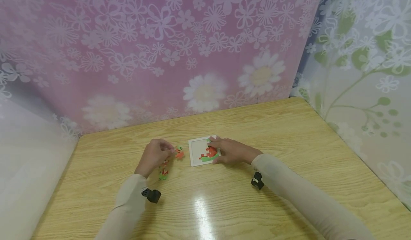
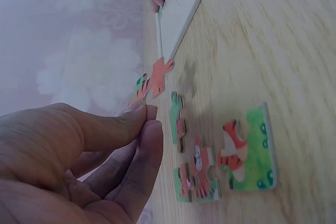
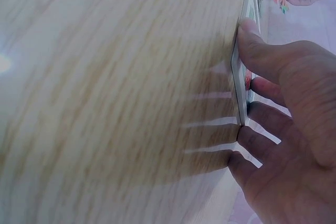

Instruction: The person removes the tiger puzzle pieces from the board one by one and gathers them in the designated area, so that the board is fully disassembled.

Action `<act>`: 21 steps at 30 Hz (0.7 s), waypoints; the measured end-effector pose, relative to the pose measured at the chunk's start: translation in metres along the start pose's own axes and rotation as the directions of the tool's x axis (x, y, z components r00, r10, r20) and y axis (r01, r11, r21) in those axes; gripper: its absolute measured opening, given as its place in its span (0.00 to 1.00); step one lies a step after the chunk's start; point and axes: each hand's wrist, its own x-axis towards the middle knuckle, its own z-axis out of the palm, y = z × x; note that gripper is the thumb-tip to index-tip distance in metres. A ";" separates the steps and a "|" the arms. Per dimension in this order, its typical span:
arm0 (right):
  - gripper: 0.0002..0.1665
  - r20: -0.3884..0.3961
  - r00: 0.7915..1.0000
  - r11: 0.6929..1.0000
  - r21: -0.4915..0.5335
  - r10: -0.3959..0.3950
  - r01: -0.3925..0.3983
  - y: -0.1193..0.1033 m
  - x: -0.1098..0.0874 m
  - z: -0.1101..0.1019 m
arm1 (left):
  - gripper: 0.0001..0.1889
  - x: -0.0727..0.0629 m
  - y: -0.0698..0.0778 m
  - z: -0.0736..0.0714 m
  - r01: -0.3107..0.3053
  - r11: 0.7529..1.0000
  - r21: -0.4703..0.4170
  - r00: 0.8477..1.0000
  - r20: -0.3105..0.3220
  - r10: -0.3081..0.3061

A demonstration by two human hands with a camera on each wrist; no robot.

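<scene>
A worktop, a puzzle tray on it, an orange piece just left of the tray.
My right hand rests on the tray's right side, fingers slightly spread; my left hand pinches the orange piece. That piece lies between left hand and tray, apart from the tray; I cannot tell its long axis. The tray holds joined pieces, red and green, toward its right, its left part bare. Loose pieces lie beside my left hand.
</scene>
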 end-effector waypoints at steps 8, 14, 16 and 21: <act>0.43 0.002 1.000 1.000 0.001 -0.006 0.006 0.001 0.001 0.001 | 0.05 -0.005 -0.006 -0.006 0.024 1.000 0.002 0.999 0.037 -0.024; 0.43 -0.004 1.000 1.000 -0.005 -0.005 0.005 0.001 0.001 0.001 | 0.05 -0.007 -0.010 -0.008 0.031 0.999 -0.011 0.998 0.054 -0.030; 0.43 -0.003 1.000 1.000 -0.003 -0.004 0.004 0.001 0.001 0.001 | 0.04 -0.007 -0.010 -0.007 0.032 0.999 -0.004 0.998 0.052 -0.032; 0.43 0.001 1.000 1.000 0.000 -0.004 0.004 0.001 0.000 0.001 | 0.04 -0.006 -0.011 -0.005 0.027 0.999 0.034 0.999 0.042 -0.029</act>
